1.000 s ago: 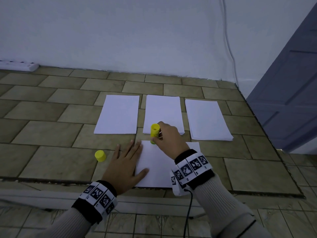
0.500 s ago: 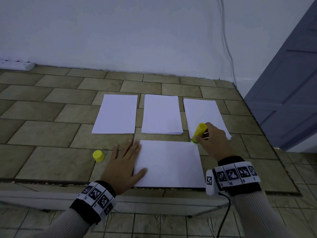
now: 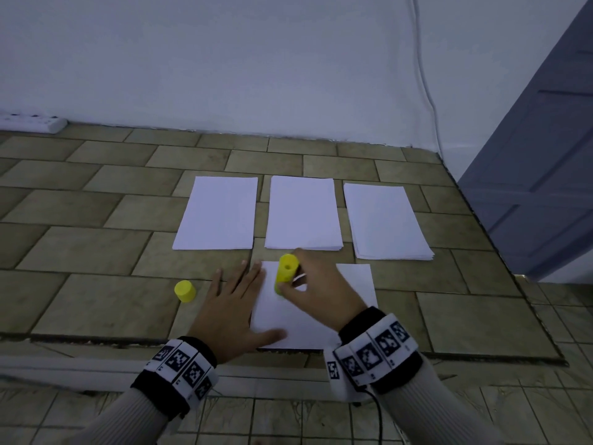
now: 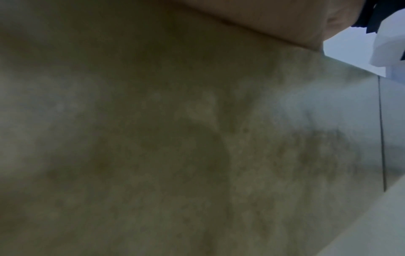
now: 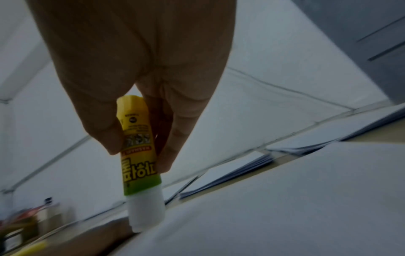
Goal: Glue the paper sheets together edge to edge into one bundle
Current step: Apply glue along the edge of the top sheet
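Observation:
A single white sheet (image 3: 353,293) lies nearest me on the tiled ledge. My left hand (image 3: 236,303) lies flat with straight fingers on the sheet's left edge. My right hand (image 3: 316,284) grips a yellow glue stick (image 3: 286,272), uncapped, its white tip (image 5: 145,213) touching the sheet near its far left corner. The stick's yellow cap (image 3: 185,291) stands on the tiles left of my left hand. Beyond the sheet lie three white paper stacks in a row: left (image 3: 218,213), middle (image 3: 303,213), right (image 3: 386,221). The left wrist view shows only blurred tile.
A white wall rises behind the ledge, with a cable (image 3: 426,91) running down it and a power strip (image 3: 32,122) at the far left. A grey-blue door (image 3: 539,175) stands at the right. The ledge's front edge (image 3: 128,343) drops to a lower tiled floor.
My right hand has swept the glue stick back from the sheet's far right corner to its far left part. My left hand has stayed pressed on the sheet.

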Demonstrator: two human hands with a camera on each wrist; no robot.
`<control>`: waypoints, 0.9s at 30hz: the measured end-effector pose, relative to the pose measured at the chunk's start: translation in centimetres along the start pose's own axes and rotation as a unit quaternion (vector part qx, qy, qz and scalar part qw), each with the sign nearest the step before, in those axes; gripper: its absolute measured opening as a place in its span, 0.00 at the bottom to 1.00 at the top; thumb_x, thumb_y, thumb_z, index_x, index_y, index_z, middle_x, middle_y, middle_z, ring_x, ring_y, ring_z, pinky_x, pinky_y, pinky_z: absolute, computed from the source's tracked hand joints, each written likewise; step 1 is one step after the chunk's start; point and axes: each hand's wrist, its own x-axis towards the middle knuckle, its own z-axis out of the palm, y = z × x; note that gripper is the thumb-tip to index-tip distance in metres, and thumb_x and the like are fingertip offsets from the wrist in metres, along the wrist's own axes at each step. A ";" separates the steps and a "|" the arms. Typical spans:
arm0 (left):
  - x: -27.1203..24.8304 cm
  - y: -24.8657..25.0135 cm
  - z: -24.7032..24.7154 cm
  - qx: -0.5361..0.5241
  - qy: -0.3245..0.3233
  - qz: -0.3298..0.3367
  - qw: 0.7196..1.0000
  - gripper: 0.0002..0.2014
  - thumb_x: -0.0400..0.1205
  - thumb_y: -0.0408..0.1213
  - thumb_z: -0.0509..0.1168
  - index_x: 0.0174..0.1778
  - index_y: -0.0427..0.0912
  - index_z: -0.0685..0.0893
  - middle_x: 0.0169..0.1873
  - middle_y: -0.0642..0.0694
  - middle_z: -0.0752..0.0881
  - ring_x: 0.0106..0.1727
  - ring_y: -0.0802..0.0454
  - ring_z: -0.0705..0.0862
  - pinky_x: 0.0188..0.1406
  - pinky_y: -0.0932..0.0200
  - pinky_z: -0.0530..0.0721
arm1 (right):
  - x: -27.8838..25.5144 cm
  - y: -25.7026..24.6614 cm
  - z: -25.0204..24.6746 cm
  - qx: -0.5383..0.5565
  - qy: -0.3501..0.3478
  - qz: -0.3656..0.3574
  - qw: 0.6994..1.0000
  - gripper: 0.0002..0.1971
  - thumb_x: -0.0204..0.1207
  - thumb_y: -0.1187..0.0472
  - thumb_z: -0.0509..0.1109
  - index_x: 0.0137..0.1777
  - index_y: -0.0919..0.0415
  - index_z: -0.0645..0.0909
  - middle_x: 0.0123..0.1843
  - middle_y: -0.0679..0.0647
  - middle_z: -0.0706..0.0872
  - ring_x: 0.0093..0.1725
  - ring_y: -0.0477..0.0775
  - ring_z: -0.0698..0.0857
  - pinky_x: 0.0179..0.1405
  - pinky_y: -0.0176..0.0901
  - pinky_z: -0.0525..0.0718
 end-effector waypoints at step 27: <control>-0.1 0.1 0.1 0.011 0.002 0.000 1.000 0.60 0.66 0.86 0.37 0.87 0.45 0.49 0.85 0.54 0.43 0.85 0.55 0.39 0.83 0.38 0.37 | -6.2 7.2 -8.6 -0.063 0.116 0.083 0.988 0.05 0.70 0.69 0.74 0.40 0.62 0.80 0.38 0.54 0.88 0.40 0.51 0.87 0.43 0.51 0.87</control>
